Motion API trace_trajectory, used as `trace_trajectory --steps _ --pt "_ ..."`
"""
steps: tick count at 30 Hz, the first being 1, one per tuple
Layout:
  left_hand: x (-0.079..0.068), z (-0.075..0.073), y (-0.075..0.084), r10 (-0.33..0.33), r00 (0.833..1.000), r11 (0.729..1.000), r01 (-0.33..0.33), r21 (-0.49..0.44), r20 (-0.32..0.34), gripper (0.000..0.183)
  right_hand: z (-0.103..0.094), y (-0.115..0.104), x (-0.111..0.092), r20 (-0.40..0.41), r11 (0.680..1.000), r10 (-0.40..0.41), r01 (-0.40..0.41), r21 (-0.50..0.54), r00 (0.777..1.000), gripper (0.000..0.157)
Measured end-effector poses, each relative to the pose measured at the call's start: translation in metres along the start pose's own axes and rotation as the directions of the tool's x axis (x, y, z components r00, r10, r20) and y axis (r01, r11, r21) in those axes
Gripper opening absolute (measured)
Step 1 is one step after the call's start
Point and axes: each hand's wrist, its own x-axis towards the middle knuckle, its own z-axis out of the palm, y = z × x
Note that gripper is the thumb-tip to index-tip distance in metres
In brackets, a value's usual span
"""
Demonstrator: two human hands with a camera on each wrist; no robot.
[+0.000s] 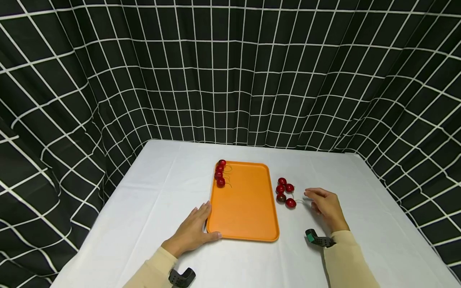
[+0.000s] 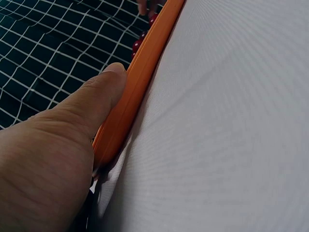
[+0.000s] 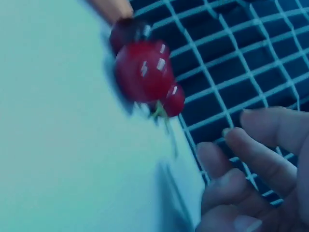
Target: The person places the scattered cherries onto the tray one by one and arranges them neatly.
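Observation:
An orange tray point(image 1: 248, 212) lies in the middle of the white table. Several red cherries point(image 1: 220, 174) sit in its far left corner. Another cluster of cherries point(image 1: 284, 193) lies on the cloth just right of the tray. My left hand point(image 1: 196, 230) rests flat at the tray's near left corner, thumb point(image 2: 104, 89) against the orange rim point(image 2: 145, 72). My right hand point(image 1: 325, 206) hovers beside the loose cherries, fingers loosely curled. In the blurred right wrist view its fingertips point(image 3: 231, 140) are close to the stem of the nearest cherry point(image 3: 142, 72), and nothing is plainly held.
A white cloth point(image 1: 162, 188) covers the table. Black curtains with a white grid point(image 1: 230, 80) close it in at the back and both sides. Small black wrist cameras point(image 1: 317, 239) sit on both sleeves.

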Motion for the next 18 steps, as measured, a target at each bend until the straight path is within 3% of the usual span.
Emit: trace_trajectory --steps 4,18 --pt "0.001 -0.001 0.0 -0.006 1.0 1.0 0.006 0.015 -0.008 0.109 -0.001 0.008 0.004 0.025 0.998 0.005 -0.003 -0.057 1.0 0.045" --pt "-0.002 0.002 0.001 -0.019 1.0 1.0 0.019 -0.008 0.002 0.108 0.013 0.017 0.002 0.11 0.997 0.021 -0.013 -0.074 0.994 0.036"
